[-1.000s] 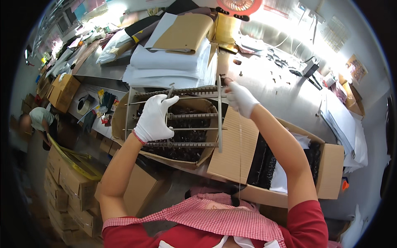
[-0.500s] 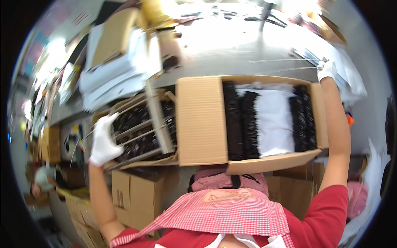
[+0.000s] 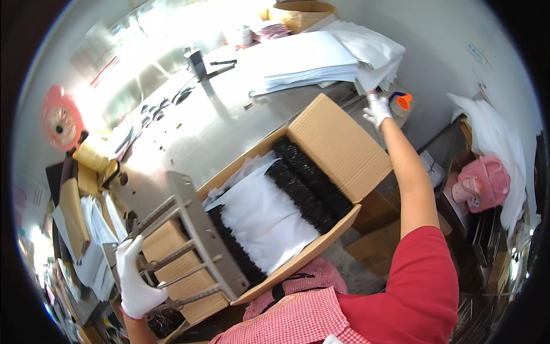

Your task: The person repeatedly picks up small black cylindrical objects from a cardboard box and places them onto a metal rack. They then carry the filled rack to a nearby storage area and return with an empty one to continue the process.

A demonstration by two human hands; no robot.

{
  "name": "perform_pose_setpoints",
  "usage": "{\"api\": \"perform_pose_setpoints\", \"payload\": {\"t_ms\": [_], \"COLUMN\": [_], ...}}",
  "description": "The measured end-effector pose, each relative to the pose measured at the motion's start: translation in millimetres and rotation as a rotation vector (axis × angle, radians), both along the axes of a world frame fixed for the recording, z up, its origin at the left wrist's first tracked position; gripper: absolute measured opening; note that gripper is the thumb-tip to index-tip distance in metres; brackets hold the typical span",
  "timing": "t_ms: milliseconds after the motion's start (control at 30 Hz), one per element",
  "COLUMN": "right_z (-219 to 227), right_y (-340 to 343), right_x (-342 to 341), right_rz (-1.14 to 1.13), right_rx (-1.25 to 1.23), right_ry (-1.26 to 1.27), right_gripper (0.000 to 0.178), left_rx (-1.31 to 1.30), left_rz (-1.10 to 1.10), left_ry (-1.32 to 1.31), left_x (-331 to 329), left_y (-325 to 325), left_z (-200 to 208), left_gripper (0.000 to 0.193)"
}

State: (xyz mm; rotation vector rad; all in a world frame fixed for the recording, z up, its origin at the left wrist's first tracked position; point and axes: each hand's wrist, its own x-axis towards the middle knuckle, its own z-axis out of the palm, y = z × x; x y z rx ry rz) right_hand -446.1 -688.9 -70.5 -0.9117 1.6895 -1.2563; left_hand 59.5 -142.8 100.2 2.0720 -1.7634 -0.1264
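Note:
At the lower left, my white-gloved left hand grips the end of a grey metal rack with several rungs, thumb and fingers curved around it. The rack lies tilted over the left flap of an open cardboard box. Inside this box are a white cloth-like bundle and black, shiny fringed bundles on both sides of it. My white-gloved right hand reaches beyond the box's right flap, fingers apart, beside a pile of white sheets. No held thing shows in it.
A metal worktable carries a small black stand and dark scraps. At the left are a pink fan and more stacked sheets. An orange-topped item stands by my right hand; a pink bag is further right.
The view has turned to the right. The rack has shifted from the left-hand carton onto the big box's left flap. My right hand no longer shows the thin rods it held.

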Motion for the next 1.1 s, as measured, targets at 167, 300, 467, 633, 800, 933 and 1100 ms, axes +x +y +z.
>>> {"api": "perform_pose_setpoints", "payload": {"t_ms": [167,300,467,633,800,933,1100], "right_z": [68,155,131,99,102,98,201], "right_y": [103,269,421,534,672,752,760], "right_x": [40,67,74,-18,-129,-228,-320], "right_rz": [0.567,0.811,0.759,0.206,-0.267,-0.678,-0.725], "right_rx": [-0.512,-1.143,-0.68,-0.463,0.155,0.127,0.401], "right_ry": [0.589,1.012,1.165,1.141,-0.043,0.146,1.119], "right_gripper": [0.037,0.056,0.066,0.074,0.064,0.053,0.063], "left_rx": [0.018,-0.041,-0.34,-0.431,-0.218,-0.054,-0.072], "left_rz": [-0.32,-0.583,-1.103,-1.469,-1.462,-1.407,-1.355], "left_ry": [-0.086,-0.087,-0.129,0.074,-0.273,-0.415,-0.349], "left_x": [-57,-131,-245,-284,-266,-248,-248], "left_y": [-92,-153,-157,-113,-105,-122,-125], "left_z": [-7,-23,-19,-33,-105,-149,-150], "left_gripper": [0.094,0.1,0.089,0.073,0.065,0.055,0.05]}}
